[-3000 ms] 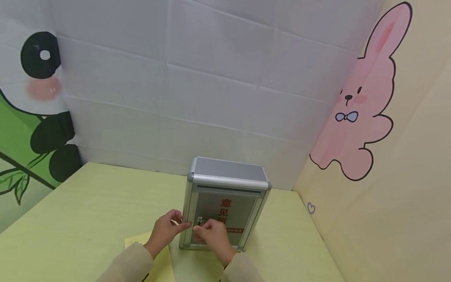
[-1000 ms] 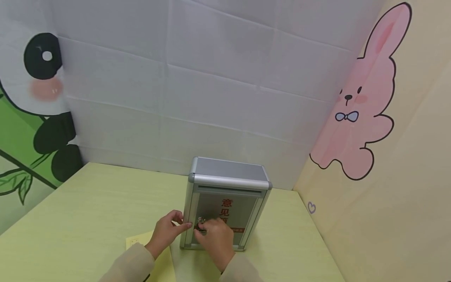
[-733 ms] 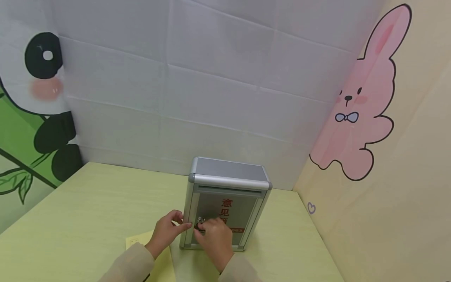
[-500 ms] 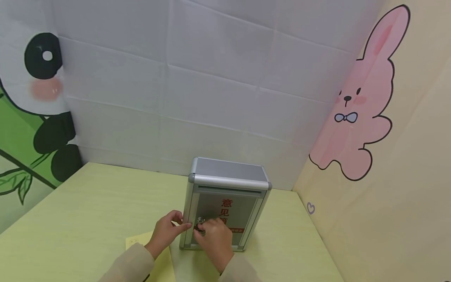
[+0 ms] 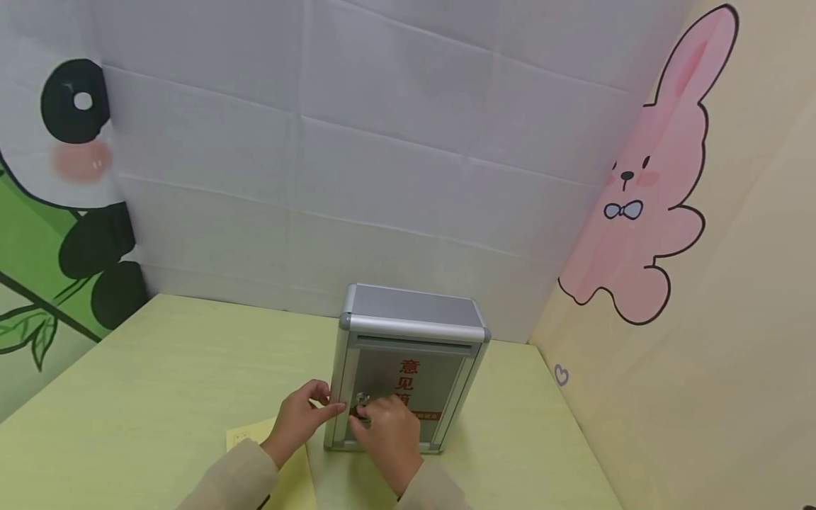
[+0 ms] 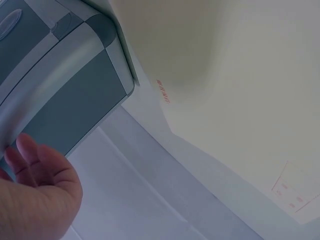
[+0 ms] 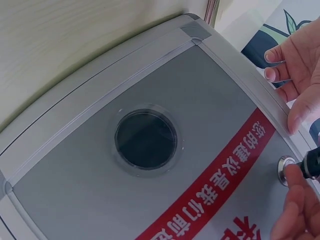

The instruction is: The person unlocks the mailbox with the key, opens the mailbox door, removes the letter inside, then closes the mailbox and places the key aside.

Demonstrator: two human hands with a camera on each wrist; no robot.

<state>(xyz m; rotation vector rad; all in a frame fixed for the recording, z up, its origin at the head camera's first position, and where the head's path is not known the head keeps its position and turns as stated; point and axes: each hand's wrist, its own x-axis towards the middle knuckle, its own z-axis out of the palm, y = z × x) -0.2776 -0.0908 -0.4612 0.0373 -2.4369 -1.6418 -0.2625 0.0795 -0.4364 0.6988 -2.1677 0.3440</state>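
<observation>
A grey metal suggestion box (image 5: 417, 308) with red Chinese lettering stands upright on the table, slot near its top. My left hand (image 5: 301, 421) holds its left edge, thumb on the front frame and fingers curled at the side panel. On the front door is a small silver lock (image 7: 284, 170). My right hand (image 5: 390, 428) pinches a black-headed key (image 7: 313, 162) at that lock, index fingertip against the lock's rim in the right wrist view. The key's shaft is hidden.
A yellow envelope (image 5: 296, 478) with printed squares lies on the pale green table (image 5: 210, 361), partly under my left forearm. Behind the box hangs a white wall sheet (image 5: 382, 142). A rabbit picture (image 5: 669, 170) decorates the right wall.
Compared with three seconds ago, my right hand has turned and come up slightly at the lock, and the black key head now lies more sideways. My left hand stays at the box's edge.
</observation>
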